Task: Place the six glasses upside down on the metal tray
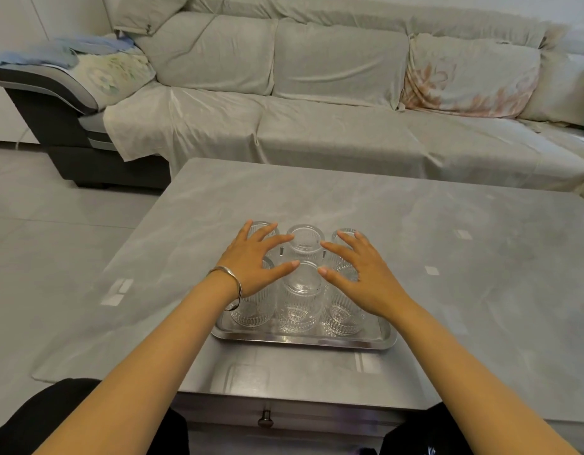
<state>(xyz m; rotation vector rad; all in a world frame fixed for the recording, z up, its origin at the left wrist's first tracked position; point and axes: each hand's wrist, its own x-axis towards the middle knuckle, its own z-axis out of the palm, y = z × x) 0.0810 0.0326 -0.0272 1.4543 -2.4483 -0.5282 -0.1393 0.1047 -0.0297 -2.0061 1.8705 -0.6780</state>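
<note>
1. The metal tray (pixel 384 339), shiny with rounded corners and a raised rim, lies on the grey marbled table (pixel 448 257).
2. Six clear ribbed glasses (pixel 298 310) stand on the tray, bases up, in two rows of three.
3. The left hand (pixel 251 262) is spread above the tray's left glasses, grip open, a silver bangle (pixel 233 280) on the wrist.
4. The right hand (pixel 366 274) is spread above the tray's right glasses, grip open.

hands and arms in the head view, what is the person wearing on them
Both forearms are bare, with no sleeves in view. The left hand has a thin silver bangle at the wrist. The right hand has no visible jewellery, and the fingers of both look ringless.
</note>
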